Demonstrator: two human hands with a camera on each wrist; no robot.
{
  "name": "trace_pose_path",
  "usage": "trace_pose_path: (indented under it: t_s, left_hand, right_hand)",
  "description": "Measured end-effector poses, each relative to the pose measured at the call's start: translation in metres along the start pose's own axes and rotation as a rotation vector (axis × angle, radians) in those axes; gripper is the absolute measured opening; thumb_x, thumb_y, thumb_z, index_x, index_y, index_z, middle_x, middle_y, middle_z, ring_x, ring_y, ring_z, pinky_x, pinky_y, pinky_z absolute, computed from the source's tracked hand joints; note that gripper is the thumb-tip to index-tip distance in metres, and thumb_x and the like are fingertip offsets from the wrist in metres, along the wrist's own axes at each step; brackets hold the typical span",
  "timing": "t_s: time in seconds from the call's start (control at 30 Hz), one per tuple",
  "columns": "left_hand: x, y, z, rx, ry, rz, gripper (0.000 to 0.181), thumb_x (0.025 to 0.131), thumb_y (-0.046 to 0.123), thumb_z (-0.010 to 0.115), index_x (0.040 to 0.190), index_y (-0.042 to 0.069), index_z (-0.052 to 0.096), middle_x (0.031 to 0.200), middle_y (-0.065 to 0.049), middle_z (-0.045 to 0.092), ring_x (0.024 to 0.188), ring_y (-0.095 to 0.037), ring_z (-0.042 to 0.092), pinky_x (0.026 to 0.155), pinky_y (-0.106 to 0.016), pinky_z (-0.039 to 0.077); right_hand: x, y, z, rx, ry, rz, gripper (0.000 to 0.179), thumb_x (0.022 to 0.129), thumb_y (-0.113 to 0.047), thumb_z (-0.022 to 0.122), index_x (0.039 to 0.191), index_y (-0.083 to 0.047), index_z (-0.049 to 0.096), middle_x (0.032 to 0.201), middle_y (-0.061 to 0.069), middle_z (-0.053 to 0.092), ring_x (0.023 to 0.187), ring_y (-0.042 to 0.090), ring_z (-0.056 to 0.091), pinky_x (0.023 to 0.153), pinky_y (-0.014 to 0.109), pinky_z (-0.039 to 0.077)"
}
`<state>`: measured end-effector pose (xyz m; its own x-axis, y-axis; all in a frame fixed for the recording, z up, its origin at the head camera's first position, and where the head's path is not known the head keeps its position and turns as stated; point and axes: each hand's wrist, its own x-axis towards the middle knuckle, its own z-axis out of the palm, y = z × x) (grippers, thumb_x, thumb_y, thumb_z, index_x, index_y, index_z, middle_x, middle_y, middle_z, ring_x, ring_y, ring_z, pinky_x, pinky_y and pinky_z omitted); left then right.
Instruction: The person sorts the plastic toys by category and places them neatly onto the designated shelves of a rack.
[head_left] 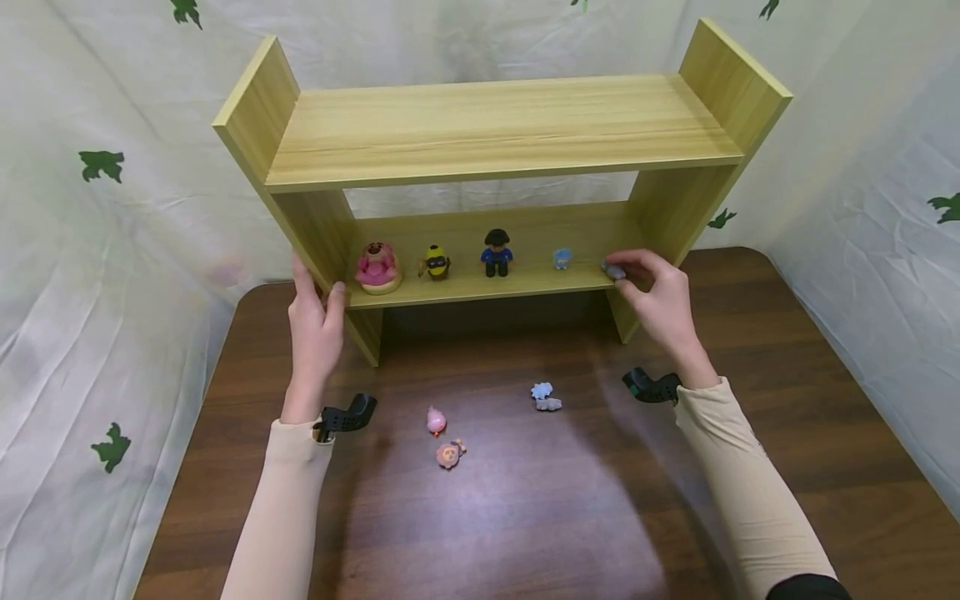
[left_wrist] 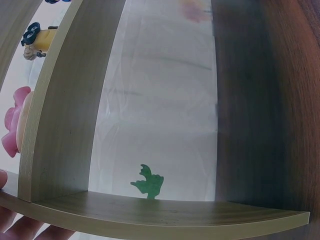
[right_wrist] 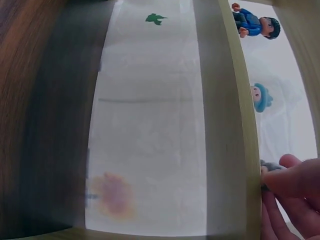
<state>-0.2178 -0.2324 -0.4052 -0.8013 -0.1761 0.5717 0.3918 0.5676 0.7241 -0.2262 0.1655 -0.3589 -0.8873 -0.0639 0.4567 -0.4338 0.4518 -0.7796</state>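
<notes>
My right hand (head_left: 660, 298) pinches a small grey figurine (head_left: 613, 270) at the right end of the middle board of a wooden shelf (head_left: 495, 129). In the right wrist view, thumb and fingers mostly cover that grey figurine (right_wrist: 270, 167). My left hand (head_left: 317, 321) grips the shelf's left side panel, thumb in front and fingers behind it. Along the same board, from the left, stand a pink bear figurine (head_left: 378, 268), a yellow figure with dark goggles (head_left: 436, 263), a blue-clad figure with a black cap (head_left: 497, 253) and a small light-blue figurine (head_left: 562, 259).
On the brown table (head_left: 495, 517) before the shelf lie a pink figurine (head_left: 436, 421), an orange lion-like figurine (head_left: 448, 454), a light-blue piece (head_left: 541, 390) and a grey piece (head_left: 549, 405). A white curtain (head_left: 90, 275) with green leaf shapes hangs around the back and sides.
</notes>
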Motion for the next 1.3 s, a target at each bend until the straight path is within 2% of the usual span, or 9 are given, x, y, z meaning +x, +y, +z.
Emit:
trace_pose_path:
  t_s: [0.3, 0.53, 0.8, 1.0, 1.3]
  left_hand:
    - [0.000, 0.001, 0.000, 0.003, -0.010, 0.004, 0.066, 0.097, 0.007, 0.045, 0.154, 0.012, 0.013, 0.126, -0.027, 0.052, 0.108, -0.034, 0.053, 0.085, -0.052, 0.042]
    - [0.000, 0.001, 0.000, 0.000, -0.010, 0.001, 0.066, 0.097, 0.007, 0.045, 0.154, 0.011, 0.013, 0.124, -0.028, 0.052, 0.106, -0.034, 0.054, 0.084, -0.052, 0.041]
    - [0.000, -0.001, 0.000, 0.005, -0.006, 0.005, 0.065, 0.097, 0.006, 0.045, 0.154, 0.011, 0.013, 0.122, -0.029, 0.053, 0.105, -0.035, 0.054, 0.083, -0.053, 0.041]
    - [-0.001, 0.001, 0.000, 0.009, -0.007, 0.012, 0.066, 0.097, 0.007, 0.045, 0.154, 0.012, 0.013, 0.122, -0.027, 0.053, 0.104, -0.034, 0.054, 0.084, -0.051, 0.042]
    - [0.000, 0.000, 0.000, 0.010, -0.002, 0.008, 0.065, 0.096, 0.004, 0.046, 0.153, 0.009, 0.014, 0.123, -0.029, 0.053, 0.106, -0.036, 0.054, 0.083, -0.053, 0.042]
  right_hand:
    - [0.002, 0.004, 0.002, 0.048, 0.071, -0.017, 0.018, 0.088, 0.012, 0.057, 0.104, 0.013, 0.065, 0.100, 0.026, 0.065, 0.087, 0.024, 0.063, 0.073, 0.017, 0.046]
    - [0.010, 0.005, 0.003, 0.057, 0.080, 0.000, 0.019, 0.090, 0.009, 0.053, 0.105, 0.013, 0.062, 0.100, 0.027, 0.064, 0.084, 0.031, 0.060, 0.068, 0.019, 0.043]
    - [0.023, 0.038, 0.004, 0.034, 0.071, 0.028, 0.020, 0.092, 0.000, 0.054, 0.106, 0.004, 0.068, 0.096, 0.019, 0.066, 0.078, 0.013, 0.058, 0.066, 0.018, 0.042]
    - [0.025, 0.044, 0.006, 0.008, 0.059, 0.019, 0.019, 0.094, -0.005, 0.056, 0.108, 0.001, 0.068, 0.098, 0.016, 0.067, 0.080, 0.007, 0.058, 0.067, 0.018, 0.042]
    - [0.025, 0.043, 0.006, 0.012, 0.053, 0.034, 0.019, 0.093, 0.000, 0.055, 0.106, 0.007, 0.067, 0.096, 0.023, 0.065, 0.078, 0.014, 0.059, 0.065, 0.017, 0.041]
